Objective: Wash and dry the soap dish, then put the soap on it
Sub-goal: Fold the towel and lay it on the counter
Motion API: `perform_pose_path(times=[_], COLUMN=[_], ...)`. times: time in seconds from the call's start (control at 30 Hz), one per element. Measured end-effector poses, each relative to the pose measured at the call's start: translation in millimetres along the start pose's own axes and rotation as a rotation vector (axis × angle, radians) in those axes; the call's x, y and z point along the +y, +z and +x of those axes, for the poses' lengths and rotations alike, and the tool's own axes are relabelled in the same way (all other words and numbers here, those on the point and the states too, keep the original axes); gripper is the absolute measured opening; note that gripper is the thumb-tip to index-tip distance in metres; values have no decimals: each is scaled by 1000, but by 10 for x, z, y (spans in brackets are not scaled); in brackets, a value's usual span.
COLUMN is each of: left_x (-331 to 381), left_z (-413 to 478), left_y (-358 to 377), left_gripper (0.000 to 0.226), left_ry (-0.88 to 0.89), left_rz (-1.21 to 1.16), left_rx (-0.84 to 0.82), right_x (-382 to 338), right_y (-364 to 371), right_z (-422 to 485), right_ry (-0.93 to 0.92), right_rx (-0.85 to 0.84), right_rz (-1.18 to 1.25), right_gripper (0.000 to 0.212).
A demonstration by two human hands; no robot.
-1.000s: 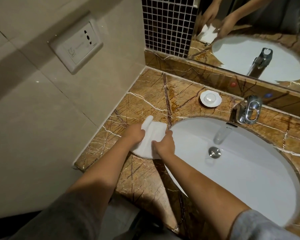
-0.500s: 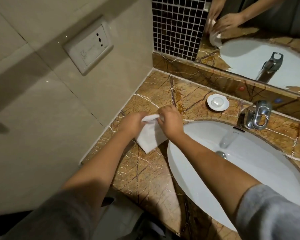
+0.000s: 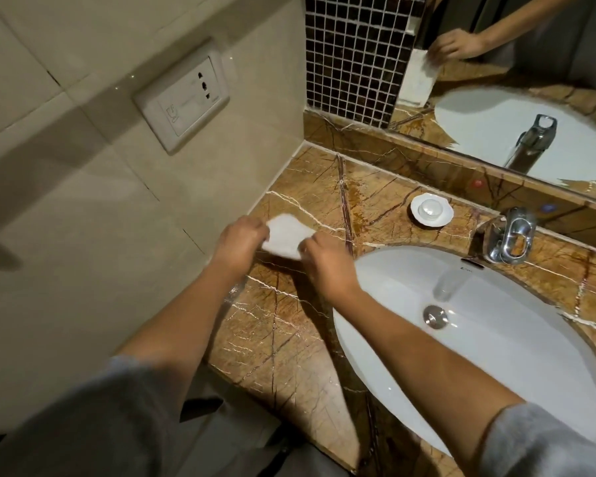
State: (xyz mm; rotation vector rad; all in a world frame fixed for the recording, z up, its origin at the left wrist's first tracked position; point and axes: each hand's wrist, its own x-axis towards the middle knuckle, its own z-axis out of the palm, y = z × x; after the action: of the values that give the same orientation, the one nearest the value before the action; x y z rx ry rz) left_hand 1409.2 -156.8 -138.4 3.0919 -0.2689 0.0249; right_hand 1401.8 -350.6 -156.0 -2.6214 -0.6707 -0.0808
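A white soap dish [image 3: 443, 218] stands on the brown marble counter [image 3: 289, 332] behind the basin, left of the tap. A small round wrapped soap [image 3: 428, 210] lies in its middle. My left hand [image 3: 240, 241] and my right hand [image 3: 324, 261] both pinch a folded white cloth [image 3: 286, 237] over the counter, left of the basin and well short of the dish. The cloth hangs just above the marble between the two hands.
A white oval basin [image 3: 496, 339] with a metal drain [image 3: 435, 316] fills the right side. A chrome tap [image 3: 506, 235] stands at its back edge. A mirror [image 3: 530, 80] and dark mosaic tiles rise behind; a wall socket [image 3: 183, 101] is on the left wall.
Both hands have carried the cloth away from the basin rim, farther back and left over the counter. The cloth looks more tightly folded now. The dish and soap have not moved.
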Motion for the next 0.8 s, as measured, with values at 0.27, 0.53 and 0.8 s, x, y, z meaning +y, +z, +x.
perform_pose_path(times=[0.27,0.53,0.8], left_x=[-54,-181,342], left_z=[-528,-569,-531], left_y=[429,494,778], left_gripper=[28,26,58], left_ry=[10,91,8], left_rz=[116,39,-40], left_rx=[-297,-192,-339], right_x=[-323,-276,-135], right_y=[606,539,608], right_z=[-595,-534,-498], right_ry=[62,42,205], right_rx=[-262,-270,-336], right_rz=[53,160,-82], right_gripper=[24,32,64])
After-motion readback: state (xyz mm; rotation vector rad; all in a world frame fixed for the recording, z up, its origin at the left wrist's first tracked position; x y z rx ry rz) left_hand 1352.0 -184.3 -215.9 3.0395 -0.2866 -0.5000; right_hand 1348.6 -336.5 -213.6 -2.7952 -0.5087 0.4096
